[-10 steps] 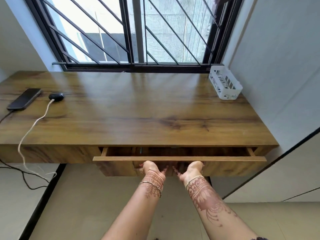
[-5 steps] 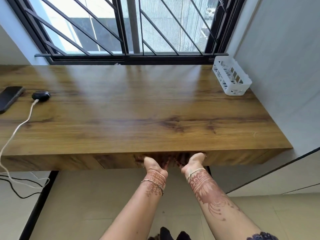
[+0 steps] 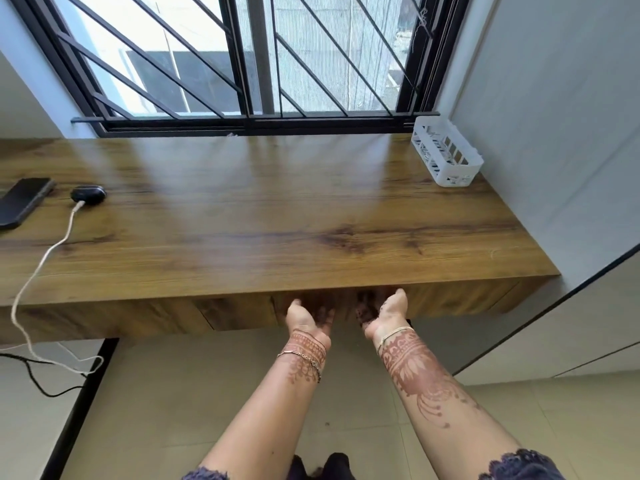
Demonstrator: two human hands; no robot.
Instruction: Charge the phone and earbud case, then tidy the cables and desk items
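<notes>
1. The phone (image 3: 25,199) lies flat at the far left of the desk (image 3: 277,209), partly cut off by the frame edge. I judge it rigid, with a slick face, and best taken by its long edges. I cannot tell whether it is plugged in.
2. The earbud case (image 3: 88,195) sits just beside the phone. It looks small, smooth and light, so a tug on its lead would likely skid it. I would hold the body and pull at the plug.
3. The white cable (image 3: 52,251) runs from the case over the desk's front edge to a loop on the floor. It is limp and should be gathered near the ends. A black cable (image 3: 38,379) lies on the floor beneath.
4. The left hand (image 3: 304,315) and right hand (image 3: 388,310) are set against the drawer front (image 3: 450,299), which sits flush. The fingers appear laid straight on the panel and grip nothing. I cannot tell whether they are spread or together.
5. A white basket (image 3: 446,155) stands at the far right corner.
</notes>
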